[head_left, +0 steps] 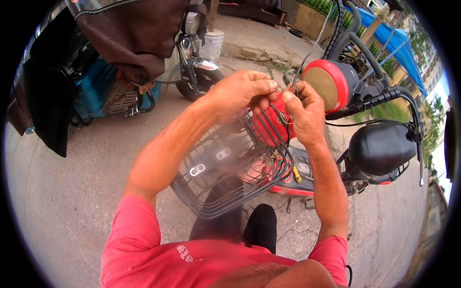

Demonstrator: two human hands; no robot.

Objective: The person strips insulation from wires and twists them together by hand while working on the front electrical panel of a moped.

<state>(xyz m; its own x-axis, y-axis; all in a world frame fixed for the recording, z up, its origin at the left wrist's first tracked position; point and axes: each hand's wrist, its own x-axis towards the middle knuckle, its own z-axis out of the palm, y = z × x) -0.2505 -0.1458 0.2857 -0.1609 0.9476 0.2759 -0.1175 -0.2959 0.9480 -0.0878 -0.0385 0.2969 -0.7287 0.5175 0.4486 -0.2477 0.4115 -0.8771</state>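
My right hand (307, 113) is closed, with thumb and forefinger pinched on thin wires (288, 122), one green and one yellowish. Just left of it, my left hand (249, 93) is closed too, thumb against fingertips; whatever it may hold is too small to make out. Both hands are raised over the front of a red electric scooter (271, 127), above the rim of its black wire basket (206, 211). Close to my right hand is the scooter's round, red-rimmed lamp (321, 89), with a dull tan face.
Black-wrapped handlebars (357, 109) and cables rise at the right, beside the black seat (382, 149). A yellow-handled tool (297, 175) lies on the scooter's footboard. At the left stands a blue three-wheeler (96, 86) with a brown cover. A white bucket (212, 45) stands behind.
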